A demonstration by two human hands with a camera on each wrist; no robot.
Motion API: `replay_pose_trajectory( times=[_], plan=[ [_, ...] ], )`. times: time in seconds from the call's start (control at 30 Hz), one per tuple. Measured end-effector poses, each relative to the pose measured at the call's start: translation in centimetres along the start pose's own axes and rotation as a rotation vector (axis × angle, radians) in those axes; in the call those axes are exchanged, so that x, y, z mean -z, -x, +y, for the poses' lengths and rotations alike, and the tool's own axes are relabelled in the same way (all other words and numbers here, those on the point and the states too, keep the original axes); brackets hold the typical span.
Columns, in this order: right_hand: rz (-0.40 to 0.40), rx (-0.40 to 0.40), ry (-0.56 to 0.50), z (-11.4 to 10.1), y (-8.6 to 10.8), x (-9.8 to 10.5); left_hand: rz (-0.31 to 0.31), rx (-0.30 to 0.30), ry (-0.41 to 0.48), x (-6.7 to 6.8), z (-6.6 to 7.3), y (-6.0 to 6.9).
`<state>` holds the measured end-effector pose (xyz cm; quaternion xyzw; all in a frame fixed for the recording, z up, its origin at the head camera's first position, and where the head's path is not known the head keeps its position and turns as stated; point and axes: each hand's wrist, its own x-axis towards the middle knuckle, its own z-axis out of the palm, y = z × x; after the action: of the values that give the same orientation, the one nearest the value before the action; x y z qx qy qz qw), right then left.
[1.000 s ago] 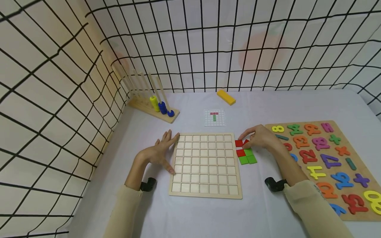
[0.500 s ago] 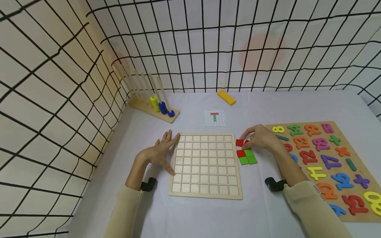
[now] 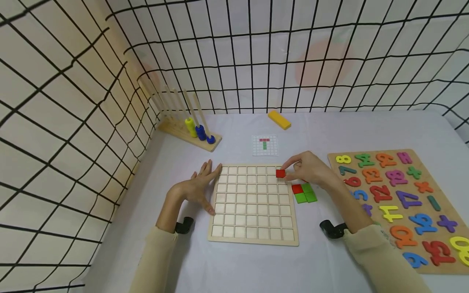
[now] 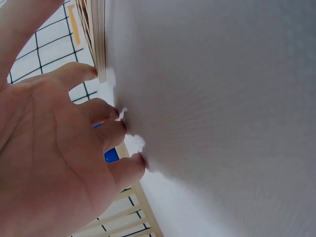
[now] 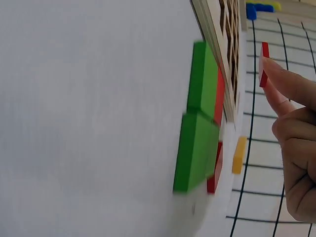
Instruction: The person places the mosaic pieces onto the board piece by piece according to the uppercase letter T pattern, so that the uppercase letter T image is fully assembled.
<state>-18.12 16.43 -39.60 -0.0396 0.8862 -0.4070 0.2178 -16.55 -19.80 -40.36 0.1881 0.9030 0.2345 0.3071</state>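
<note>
A red square tile [image 3: 280,173] is pinched between the thumb and index finger of my right hand [image 3: 309,167], above the upper right cells of the wooden grid board [image 3: 253,243]. The right wrist view shows the same red tile [image 5: 264,64] held clear of the table. My left hand [image 3: 194,189] is spread along the board's left edge, thumb and fingertips at the rim; in the left wrist view the fingers [image 4: 128,170] touch the white cloth. Right of the board lie another red tile [image 3: 297,189] and several green tiles [image 3: 310,197]; one more red tile [image 5: 215,168] is mostly hidden in the head view.
A card with a coloured T pattern [image 3: 265,145] lies behind the board. A yellow block [image 3: 279,120] is farther back. The peg stand with rings [image 3: 190,132] stands back left, and a number puzzle board [image 3: 399,203] is at right. Black netting [image 3: 256,65] encloses the table.
My right hand has lifted a red tile from the group at the right and carried it left over the board. The left hand has stayed in place.
</note>
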Motion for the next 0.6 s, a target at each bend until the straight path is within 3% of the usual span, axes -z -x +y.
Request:
replay_pose_trajectory(
  times=[0.6],
  plan=[
    [-0.008, 0.021, -0.014, -2.9, -2.3, -4.3, 0.002, -0.002, -0.002, 0.1, -0.2, 0.2]
  ],
)
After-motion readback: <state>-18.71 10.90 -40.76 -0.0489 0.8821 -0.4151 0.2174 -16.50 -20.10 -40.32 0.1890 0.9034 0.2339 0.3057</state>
